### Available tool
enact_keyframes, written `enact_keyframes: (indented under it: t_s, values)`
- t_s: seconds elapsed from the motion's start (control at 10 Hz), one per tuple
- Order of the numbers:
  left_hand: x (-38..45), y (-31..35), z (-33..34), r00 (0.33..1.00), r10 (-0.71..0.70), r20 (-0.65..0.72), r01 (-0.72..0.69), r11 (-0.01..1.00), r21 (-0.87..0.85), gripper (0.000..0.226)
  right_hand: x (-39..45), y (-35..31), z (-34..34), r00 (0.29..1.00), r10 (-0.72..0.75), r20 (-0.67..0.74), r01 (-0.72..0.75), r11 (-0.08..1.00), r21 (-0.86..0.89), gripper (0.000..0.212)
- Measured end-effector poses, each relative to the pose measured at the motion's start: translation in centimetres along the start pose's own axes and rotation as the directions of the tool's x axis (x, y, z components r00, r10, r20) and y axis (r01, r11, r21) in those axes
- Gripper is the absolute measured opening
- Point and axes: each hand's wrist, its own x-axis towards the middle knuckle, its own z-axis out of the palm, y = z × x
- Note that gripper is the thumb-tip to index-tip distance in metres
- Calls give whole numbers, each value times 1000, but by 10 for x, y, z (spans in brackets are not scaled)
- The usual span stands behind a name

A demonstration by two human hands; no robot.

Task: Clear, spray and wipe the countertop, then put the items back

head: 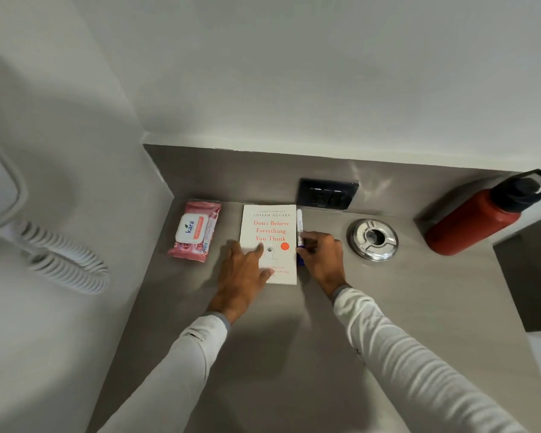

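Note:
A white book [270,228] with red title lettering lies flat on the grey countertop [294,323], near the back. My left hand [242,271] rests on its lower left part with fingers straight. A white marker with a blue cap [299,225] lies along the book's right edge. My right hand [320,256] has its fingers curled round the marker's lower end. A pink pack of wet wipes [196,229] lies left of the book.
A round steel ashtray [373,239] sits right of the marker. A red bottle with a dark lid [475,223] stands at the far right. A black socket plate [327,193] is on the back wall. A white coiled cord [66,260] hangs at the left.

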Motion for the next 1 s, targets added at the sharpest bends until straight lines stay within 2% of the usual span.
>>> enact_keyframes:
  t_s: [0.2,0.4,0.9,1.0]
  values:
    - [-3,-2,13,998,36,-42,-36,999,2,67,-13,6,-8,1000,2,-5,-2,998,67,21]
    - [5,1,12,997,66,-40,-64,997,48,66,-7,20,-4,1000,6,12,-6,1000,-2,2]
    - [1,5,11,1000,18,-7,-18,999,51,68,-10,15,-8,999,-27,26,27,999,-17,5]
    - [-6,7,6,999,24,-49,-22,999,48,71,-16,2,-22,999,-34,-13,35,998,60,11]
